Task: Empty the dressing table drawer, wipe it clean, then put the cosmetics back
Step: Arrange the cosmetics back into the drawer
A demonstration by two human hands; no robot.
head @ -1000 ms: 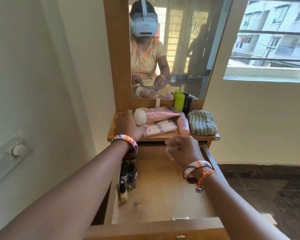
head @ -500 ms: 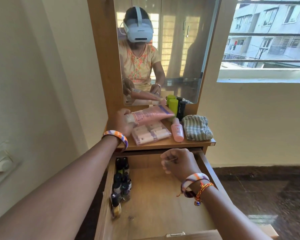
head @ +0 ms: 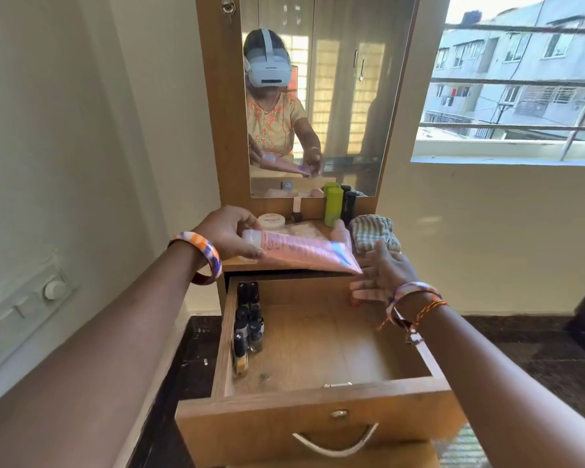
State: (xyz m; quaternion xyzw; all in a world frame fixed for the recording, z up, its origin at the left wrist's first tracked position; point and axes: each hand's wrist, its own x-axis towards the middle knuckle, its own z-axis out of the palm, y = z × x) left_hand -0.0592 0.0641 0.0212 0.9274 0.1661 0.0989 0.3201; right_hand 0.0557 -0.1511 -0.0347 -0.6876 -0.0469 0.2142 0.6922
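Above the open drawer [head: 318, 346], our left hand [head: 225, 236] grips the pink tube [head: 301, 251] while our open right hand [head: 384, 275] reaches, so we're probably putting cosmetics back; next, lay it inside.

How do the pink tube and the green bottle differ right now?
The pink tube is held in the left hand, lying nearly level above the shelf edge; the green bottle stands upright, untouched, against the mirror. The tube tapers flat; the bottle is cylindrical. Both are outside the drawer.
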